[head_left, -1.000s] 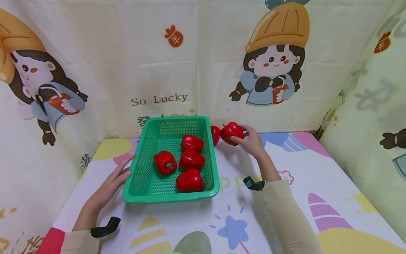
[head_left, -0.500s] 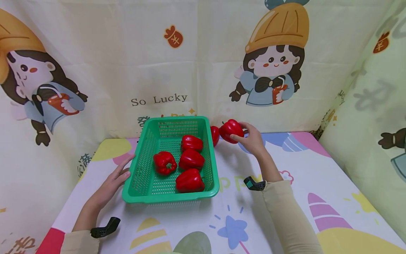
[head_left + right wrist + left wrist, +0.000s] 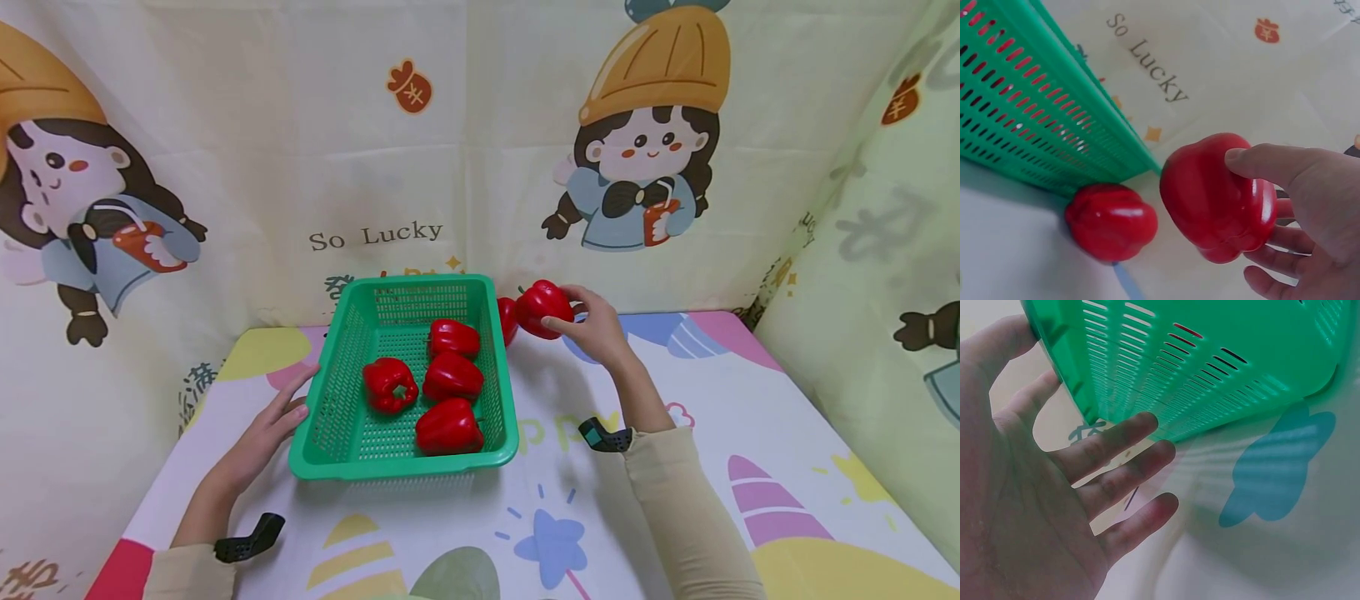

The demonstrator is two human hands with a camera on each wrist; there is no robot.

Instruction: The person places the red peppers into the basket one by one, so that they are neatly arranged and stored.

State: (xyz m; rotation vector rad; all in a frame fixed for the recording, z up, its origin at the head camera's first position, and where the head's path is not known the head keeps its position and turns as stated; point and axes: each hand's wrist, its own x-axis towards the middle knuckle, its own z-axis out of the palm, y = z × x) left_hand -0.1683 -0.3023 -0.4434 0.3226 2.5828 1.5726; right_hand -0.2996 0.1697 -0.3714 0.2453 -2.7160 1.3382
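Note:
My right hand grips a red bell pepper between thumb and fingers, just right of the green basket. In the right wrist view the held pepper is raised off the table, its lobed end toward the palm. Another bell pepper lies on the table against the basket's outer side, partly hidden by the rim in the head view. Several red peppers lie inside the basket. My left hand touches the basket's left rim with its fingers extended; in the left wrist view the lower fingers stand free of the wall.
The table has a printed cloth with colourful shapes. A cartoon-printed curtain stands close behind the basket, and more printed cloth closes off the right side.
My right hand has moved slightly left and up with the bell pepper, toward the basket. The left hand and the basket have stayed in place.

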